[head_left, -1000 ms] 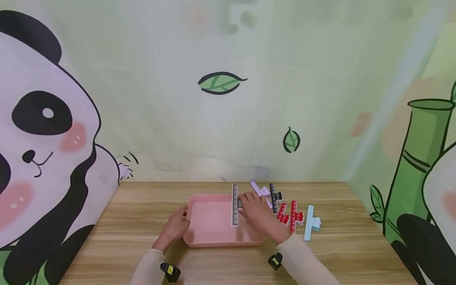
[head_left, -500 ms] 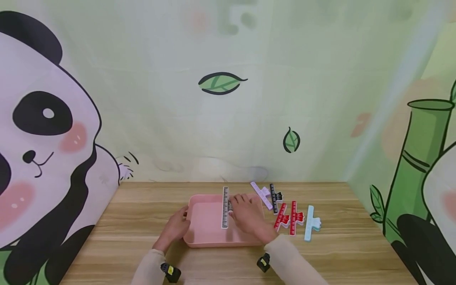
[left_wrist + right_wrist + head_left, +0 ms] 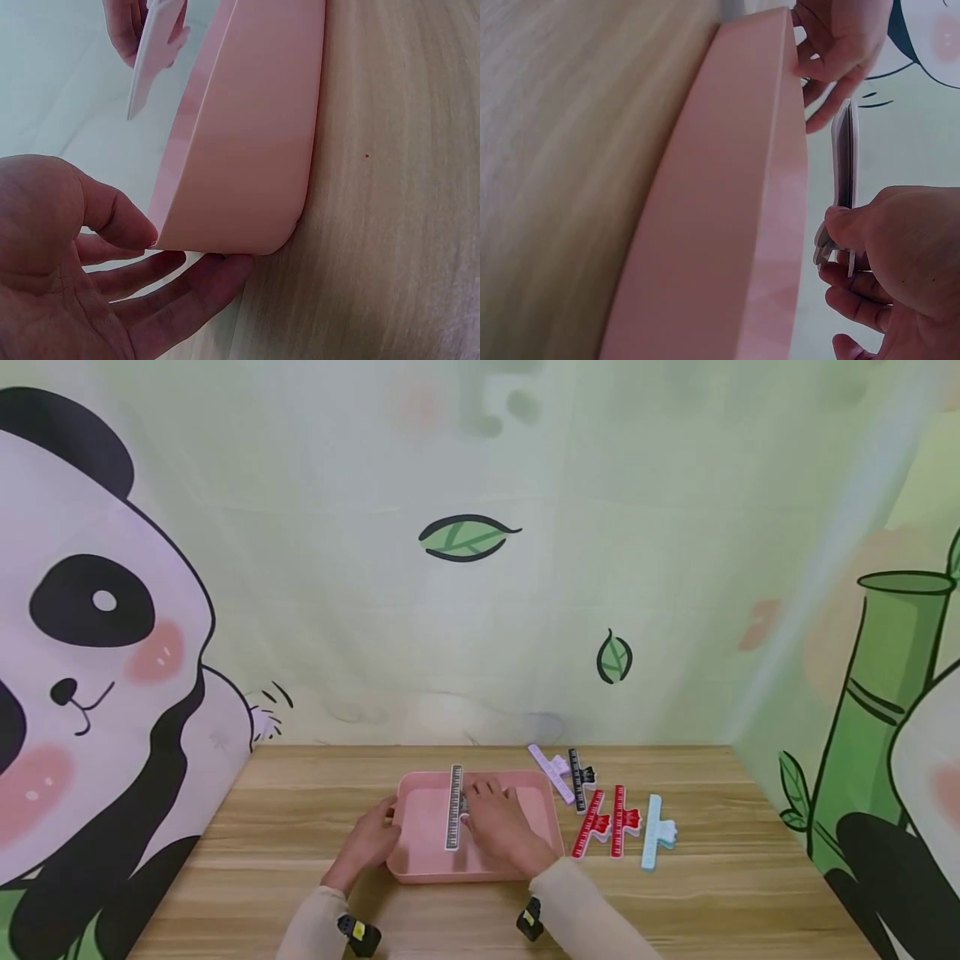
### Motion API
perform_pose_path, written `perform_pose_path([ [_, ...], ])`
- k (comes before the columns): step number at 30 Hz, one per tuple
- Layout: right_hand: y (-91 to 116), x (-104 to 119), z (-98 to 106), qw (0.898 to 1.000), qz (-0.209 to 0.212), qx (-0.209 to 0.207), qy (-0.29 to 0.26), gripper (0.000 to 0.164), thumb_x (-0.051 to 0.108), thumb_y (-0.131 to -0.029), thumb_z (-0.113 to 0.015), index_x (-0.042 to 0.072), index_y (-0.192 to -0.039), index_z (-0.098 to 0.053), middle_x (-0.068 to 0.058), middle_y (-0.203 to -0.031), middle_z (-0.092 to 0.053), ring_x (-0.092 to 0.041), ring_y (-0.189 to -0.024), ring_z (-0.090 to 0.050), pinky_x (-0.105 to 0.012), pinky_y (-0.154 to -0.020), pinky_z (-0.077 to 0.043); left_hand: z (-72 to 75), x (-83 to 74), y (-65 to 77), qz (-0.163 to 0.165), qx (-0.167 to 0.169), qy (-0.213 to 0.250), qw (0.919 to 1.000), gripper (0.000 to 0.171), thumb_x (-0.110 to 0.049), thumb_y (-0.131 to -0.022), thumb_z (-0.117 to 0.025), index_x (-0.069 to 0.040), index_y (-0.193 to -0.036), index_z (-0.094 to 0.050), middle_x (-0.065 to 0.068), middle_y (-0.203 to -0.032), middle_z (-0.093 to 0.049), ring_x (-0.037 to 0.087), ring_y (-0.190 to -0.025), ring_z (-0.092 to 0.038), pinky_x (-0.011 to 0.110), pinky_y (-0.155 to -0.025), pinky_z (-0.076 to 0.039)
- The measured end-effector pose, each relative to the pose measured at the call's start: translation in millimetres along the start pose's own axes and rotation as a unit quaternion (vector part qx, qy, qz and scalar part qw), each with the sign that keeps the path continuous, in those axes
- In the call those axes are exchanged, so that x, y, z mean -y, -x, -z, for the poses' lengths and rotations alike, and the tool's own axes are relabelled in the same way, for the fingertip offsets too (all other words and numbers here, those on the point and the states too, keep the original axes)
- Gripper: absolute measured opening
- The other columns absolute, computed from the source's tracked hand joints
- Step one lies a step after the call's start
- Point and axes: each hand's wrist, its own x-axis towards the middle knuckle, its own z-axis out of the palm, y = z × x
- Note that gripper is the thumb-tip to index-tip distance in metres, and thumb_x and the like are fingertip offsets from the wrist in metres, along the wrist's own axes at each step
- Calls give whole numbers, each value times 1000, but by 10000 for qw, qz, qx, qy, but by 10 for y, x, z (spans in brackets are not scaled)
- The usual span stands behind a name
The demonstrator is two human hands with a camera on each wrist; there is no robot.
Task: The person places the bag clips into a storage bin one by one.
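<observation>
My right hand [image 3: 498, 827] pinches a long clip [image 3: 453, 807] by its small handle, thumb against fingers. The clip has a black-and-white piano-key pattern and hangs over the pink tray [image 3: 420, 856]. From the right wrist view, the clip's edge [image 3: 845, 154] stands above the tray's rim. My left hand [image 3: 372, 833] holds the tray at its left end. In the left wrist view, that hand's thumb is at the rim and its fingers lie against the outer wall [image 3: 247, 165].
Right of the tray on the wooden table [image 3: 720, 893] lie several more clips: a lilac clip [image 3: 551, 772], a black clip [image 3: 577, 781], a tilted red clip [image 3: 588, 824], another red clip [image 3: 618, 821] and a light blue clip [image 3: 651, 832]. A printed cloth [image 3: 337, 568] hangs behind.
My right hand has carried the piano-key clip leftward and slightly down across the tray, uncovering the red clips and the tray's right end. The left hand stays at the tray.
</observation>
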Motion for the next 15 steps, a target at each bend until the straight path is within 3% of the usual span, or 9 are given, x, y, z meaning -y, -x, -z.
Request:
perform_pose_path([
  [9,-24,99,-142,9994,217,-16,263,49,37,-98,-56,11,-140,-51,-5,-133,-56,-21,-123,-47,-43,-92,-42,-13,22,-8,-326,-214,-164,9991,52,-6,-92,-51,3,-143,-44,26,-130,-58,37,-112,-60,52,-94,-51],
  [15,-38,162,-193,9996,142,94,215,52,36,-98,-55,11,-143,-49,-6,-135,-56,-23,-122,-48,-44,-94,-41,-25,-19,3,-228,-216,-125,9994,53,-7,-93,-52,1,-145,-42,25,-132,-57,32,-104,-61,45,-83,-55],
])
